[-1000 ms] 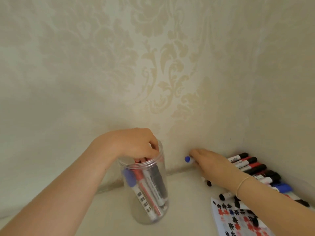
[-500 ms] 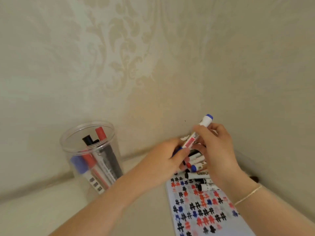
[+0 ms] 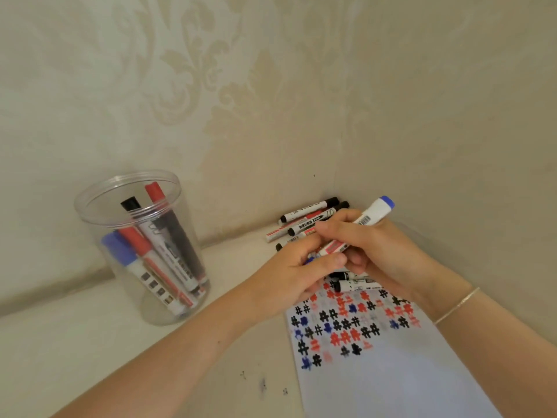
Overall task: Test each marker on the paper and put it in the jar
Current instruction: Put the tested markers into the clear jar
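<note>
Damask-patterned cream wallpaper meets a pale tabletop in a corner. Above the paper, a white-barrelled blue marker slants upward, end cap high. Right hand, fingers curled, grips its barrel; left hand pinches its lower, capped end between thumb and fingers. Loose cylindrical markers lie behind the hands. At left, well apart, a clear plastic jar holds leaning blue, red and black markers.
</note>
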Demonstrator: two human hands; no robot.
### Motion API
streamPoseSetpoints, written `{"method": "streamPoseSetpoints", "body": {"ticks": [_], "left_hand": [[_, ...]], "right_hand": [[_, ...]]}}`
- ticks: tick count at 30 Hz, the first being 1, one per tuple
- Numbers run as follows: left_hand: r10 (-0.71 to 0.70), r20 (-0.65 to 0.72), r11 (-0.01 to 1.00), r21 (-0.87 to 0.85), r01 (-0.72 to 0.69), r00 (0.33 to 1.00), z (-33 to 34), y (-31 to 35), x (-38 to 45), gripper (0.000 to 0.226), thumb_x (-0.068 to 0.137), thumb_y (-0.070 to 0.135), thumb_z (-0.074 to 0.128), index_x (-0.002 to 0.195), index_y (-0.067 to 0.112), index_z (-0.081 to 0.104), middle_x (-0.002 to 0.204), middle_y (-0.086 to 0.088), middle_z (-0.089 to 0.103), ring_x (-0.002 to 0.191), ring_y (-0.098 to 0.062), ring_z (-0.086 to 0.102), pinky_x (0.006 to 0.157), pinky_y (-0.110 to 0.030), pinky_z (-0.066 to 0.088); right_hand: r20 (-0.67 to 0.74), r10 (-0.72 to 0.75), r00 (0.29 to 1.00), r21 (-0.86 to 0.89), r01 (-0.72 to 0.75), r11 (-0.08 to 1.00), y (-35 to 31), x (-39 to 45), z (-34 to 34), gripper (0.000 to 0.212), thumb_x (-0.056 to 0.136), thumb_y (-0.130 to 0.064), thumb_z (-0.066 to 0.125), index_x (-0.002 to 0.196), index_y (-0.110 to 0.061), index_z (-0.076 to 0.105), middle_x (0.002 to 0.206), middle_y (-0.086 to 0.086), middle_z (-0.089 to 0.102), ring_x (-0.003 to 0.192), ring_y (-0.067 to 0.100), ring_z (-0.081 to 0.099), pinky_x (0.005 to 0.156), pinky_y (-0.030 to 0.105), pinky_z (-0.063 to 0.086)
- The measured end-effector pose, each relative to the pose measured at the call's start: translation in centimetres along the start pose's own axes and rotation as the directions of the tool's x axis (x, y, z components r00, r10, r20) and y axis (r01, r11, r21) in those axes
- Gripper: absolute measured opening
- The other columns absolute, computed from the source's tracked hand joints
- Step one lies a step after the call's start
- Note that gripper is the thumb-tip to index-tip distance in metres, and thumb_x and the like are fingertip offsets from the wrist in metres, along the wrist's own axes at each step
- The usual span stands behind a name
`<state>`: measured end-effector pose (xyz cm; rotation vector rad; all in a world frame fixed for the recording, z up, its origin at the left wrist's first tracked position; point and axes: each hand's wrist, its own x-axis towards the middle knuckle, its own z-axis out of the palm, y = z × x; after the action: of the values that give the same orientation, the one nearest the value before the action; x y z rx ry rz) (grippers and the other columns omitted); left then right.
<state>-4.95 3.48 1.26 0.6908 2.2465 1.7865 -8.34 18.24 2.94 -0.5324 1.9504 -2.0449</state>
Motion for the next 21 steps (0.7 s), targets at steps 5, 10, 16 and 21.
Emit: {"method": "streamPoseSetpoints", "body": {"ticks": [5,10,16,21], "left_hand": [[-0.13,-0.128,0.758,0.626,0.182,0.983,-1.7,-2.2,-0.2,0.053,0.081,0.074,0.034,0.118,0.036,0.034,0.087,-0.003,0.063,0.068,-0.013,0.054,0.066,-0.028,0.045],[0.017,-0.113,0.51,0.856,0.088,0.993,-2.8,-5.1,-1.5,0.026,0.1,0.037,0.031,0.124,0.03,0.039,0.106,0.014,0.048,0.092,-0.002,0.044,0.08,-0.022,0.037],[0.127,-0.087,0.568,0.823,-0.001,0.988,-2.9,-7.3,-1.8,0.029,0.093,0.041,0.039,0.12,0.032,0.043,0.12,0.013,0.036,0.087,-0.007,0.053,0.074,-0.023,0.048],[0.276,-0.08,0.43,0.902,-0.048,0.958,-2.2,-6.6,-1.6,0.031,0.094,0.043,0.042,0.108,0.021,0.06,0.12,0.003,0.051,0.105,-0.01,0.051,0.088,-0.022,0.04]], "right_hand": [[-0.311,-0.036,0.95,0.136,0.081,0.987,1.1,-0.1,-0.9,0.024,0.086,-0.013,0.065,0.065,-0.006,0.054,0.048,0.0,0.054,0.039,0.012,0.037,0.038,0.022,0.033],[-0.549,0.028,0.835,0.194,0.095,0.976,2.3,-1.5,-2.7,0.028,0.086,-0.01,0.063,0.061,-0.009,0.05,0.044,-0.001,0.049,0.035,0.011,0.035,0.035,0.021,0.033],[-0.564,0.084,0.821,0.188,0.028,0.982,3.1,-3.3,-2.9,0.026,0.087,-0.01,0.063,0.063,-0.007,0.052,0.045,0.0,0.052,0.037,0.011,0.035,0.037,0.022,0.033],[-0.555,0.075,0.829,0.134,0.0,0.991,3.2,-3.9,-2.7,0.019,0.087,-0.02,0.066,0.077,-0.004,0.062,0.058,0.005,0.065,0.043,0.014,0.051,0.045,0.026,0.049]]}}
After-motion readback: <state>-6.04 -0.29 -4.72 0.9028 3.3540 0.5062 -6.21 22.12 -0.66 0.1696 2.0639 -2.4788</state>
